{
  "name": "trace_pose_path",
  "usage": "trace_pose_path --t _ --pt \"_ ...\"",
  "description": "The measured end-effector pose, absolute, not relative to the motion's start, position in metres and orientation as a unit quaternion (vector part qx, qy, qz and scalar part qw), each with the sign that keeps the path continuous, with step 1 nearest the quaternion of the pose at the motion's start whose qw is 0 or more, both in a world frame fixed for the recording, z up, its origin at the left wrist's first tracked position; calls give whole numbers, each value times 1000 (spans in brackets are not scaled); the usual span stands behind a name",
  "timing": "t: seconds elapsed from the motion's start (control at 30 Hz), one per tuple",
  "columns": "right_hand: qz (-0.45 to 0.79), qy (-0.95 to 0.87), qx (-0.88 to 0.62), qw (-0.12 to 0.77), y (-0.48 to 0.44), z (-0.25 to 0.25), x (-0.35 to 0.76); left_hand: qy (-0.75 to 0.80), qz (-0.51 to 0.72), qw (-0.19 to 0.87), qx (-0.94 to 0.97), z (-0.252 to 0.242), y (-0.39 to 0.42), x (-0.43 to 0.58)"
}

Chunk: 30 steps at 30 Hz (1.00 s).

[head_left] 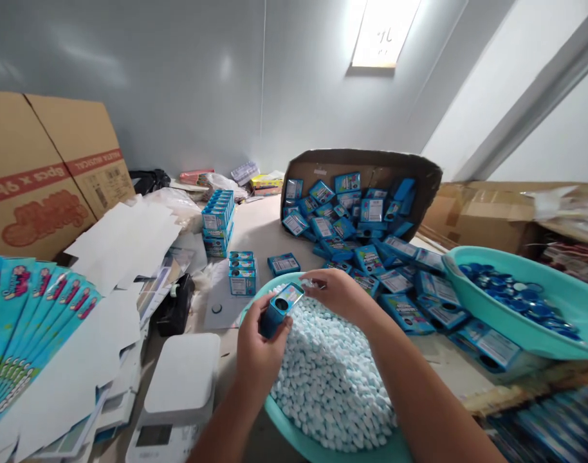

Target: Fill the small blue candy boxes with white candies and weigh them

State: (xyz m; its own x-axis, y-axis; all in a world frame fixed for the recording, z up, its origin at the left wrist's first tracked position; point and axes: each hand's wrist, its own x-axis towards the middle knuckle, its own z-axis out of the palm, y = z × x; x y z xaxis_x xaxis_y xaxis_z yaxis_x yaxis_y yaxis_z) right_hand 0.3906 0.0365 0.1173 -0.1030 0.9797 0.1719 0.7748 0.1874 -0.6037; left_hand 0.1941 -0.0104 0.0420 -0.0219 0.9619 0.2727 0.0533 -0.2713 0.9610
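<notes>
My left hand (259,354) is wrapped round a small blue candy box (273,316), tilted, with a dark round hole in its upper face. The box is above the left side of a turquoise basin (288,432). Heaped in the basin are small, pale, pill-shaped candies (332,379). Close to the far end of the box, my right hand (333,290) reaches over the heap with its fingers bent together. Whatever those fingertips hold, if anything, is too small to make out.
A tipped carton (431,173) spills blue boxes (368,258) across the table. Right of it stands a turquoise tub (569,308) of blue lids (520,299). Stacked boxes (217,218), a standing row (242,281), a white scale (183,373), a tape dispenser (175,305) and white sheets (91,360) lie leftward.
</notes>
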Motion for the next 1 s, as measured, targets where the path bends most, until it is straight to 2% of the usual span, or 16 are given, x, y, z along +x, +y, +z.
trace_pose_path --t 0.2,0.3,0.67,0.83,1.0 --pt "276 -558 -567 539 31 117 372 416 540 462 567 43 -13 197" --pt "312 -513 -526 603 23 117 356 416 510 494 568 49 -14 198" --pt "358 -558 -501 556 11 113 343 433 472 524 561 54 -15 198" --pt "335 -593 -525 511 6 117 341 433 470 522 565 51 -15 200" --pt "327 -602 -527 502 6 120 339 434 471 523 563 51 -14 201"
